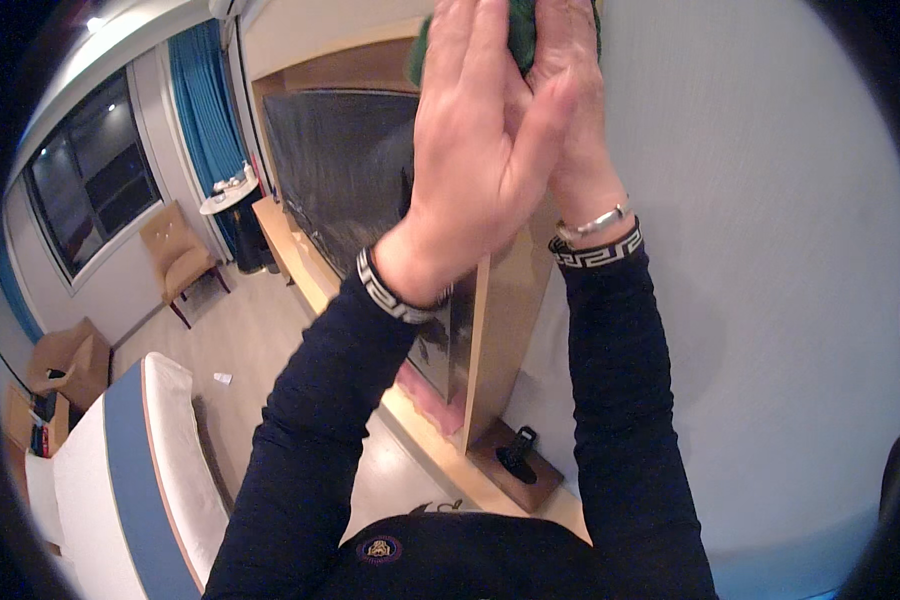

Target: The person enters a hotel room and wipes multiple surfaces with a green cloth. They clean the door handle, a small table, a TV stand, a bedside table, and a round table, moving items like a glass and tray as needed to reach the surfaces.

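Note:
My left hand (pixel 461 157) and my right hand (pixel 581 124) are raised together at the top of the view, the left partly overlapping the right. Both press on a green cloth (pixel 523 34), which shows between and beside the fingers. The fingertips are cut off by the upper edge of the picture. Behind the hands stands the light wooden frame (pixel 510 330) of a recess, beside a pale wall (pixel 750 225). A large dark screen (pixel 337 165) sits in the recess, with what looks like wrinkled plastic film over it.
A pink cloth (pixel 435 401) lies at the screen's foot. Below, a black cordless phone (pixel 523 446) rests on a brown board (pixel 544 480). To the left are a bed (pixel 82 487), a tan chair (pixel 180 247), an armchair (pixel 71 360) and a round side table (pixel 221 201) holding small items.

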Available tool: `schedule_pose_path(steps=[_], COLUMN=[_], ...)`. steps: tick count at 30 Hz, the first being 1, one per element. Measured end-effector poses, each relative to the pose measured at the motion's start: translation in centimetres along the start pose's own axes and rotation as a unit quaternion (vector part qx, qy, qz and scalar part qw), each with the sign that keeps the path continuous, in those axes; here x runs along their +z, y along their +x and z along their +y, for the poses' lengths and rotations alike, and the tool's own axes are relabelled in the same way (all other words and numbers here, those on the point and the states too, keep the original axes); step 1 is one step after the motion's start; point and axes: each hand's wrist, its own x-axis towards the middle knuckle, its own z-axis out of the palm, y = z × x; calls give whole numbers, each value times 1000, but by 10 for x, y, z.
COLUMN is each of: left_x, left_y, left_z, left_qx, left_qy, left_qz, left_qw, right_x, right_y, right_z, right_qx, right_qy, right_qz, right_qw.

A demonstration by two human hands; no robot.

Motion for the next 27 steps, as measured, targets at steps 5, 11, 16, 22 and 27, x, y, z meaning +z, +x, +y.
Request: schedule_pose_path(steps=[5,11,16,22,27], left_x=[13,-11,-42,-36,-38], left_y=[-57,-260,-382,-362,-339], left_z=[15,80,125,115,106], left_qx=[39,-87,-172,-162,-113], left_qy=[123,183,44,51,52], left_qz=[-48,-358,-492,-471,-453], left_qw=[990,911,852,866,883], right_x=[-16,-66,-118,-118,-111], right_y=[-83,-335,-492,-456,-422], right_z=[-8,-98,-189,-163,-148], right_qx=[45,272,511,538,502], right_qy=[7,-30,38,34,25], right_qz=[-58,-211,-290,-236,-204], right_qw=[997,938,808,808,840])
